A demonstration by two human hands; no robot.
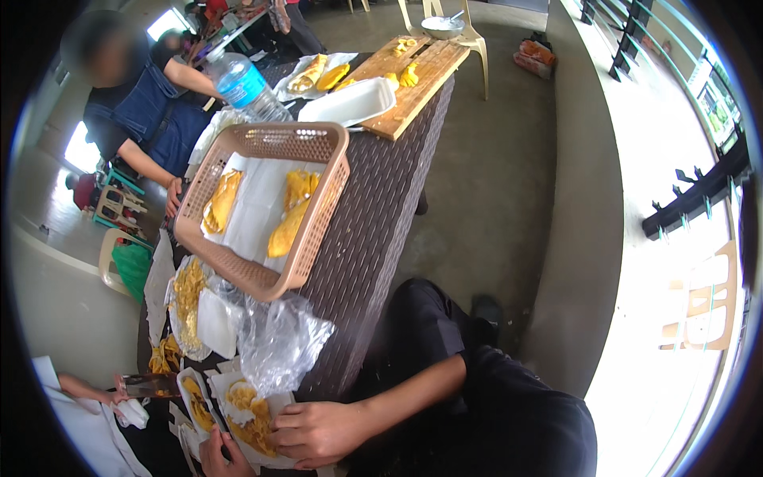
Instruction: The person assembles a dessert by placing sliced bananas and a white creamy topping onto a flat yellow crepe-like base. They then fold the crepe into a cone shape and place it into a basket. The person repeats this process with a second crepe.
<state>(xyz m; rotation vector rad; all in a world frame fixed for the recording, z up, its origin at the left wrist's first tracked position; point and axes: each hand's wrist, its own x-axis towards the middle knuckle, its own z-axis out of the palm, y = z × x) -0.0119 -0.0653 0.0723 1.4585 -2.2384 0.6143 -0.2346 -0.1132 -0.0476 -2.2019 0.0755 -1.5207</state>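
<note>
At the bottom of the view a white foam food box (280,400) lies spread on the table, with torn yellow food (253,421), like pieces of filled crepe, in it. My right hand (318,433) reaches in from the right with its fingers curled down at the food and the box's right side; the fingertips are hidden. By the lower left of that food is my left hand (225,456), thumb and finger close together at the box's edge. Anything between them is too small to name. A narrower white tray (189,380) with yellow strips sits just left.
A brown plastic basket (318,270) with paper and yellow folded wraps stands ahead. Crumpled clear plastic (282,338) lies before it. Farther off are a water bottle (246,83), foam tray (350,103) and wooden board (421,79). A person (151,119) sits across; another person's hand (119,397) is lower left.
</note>
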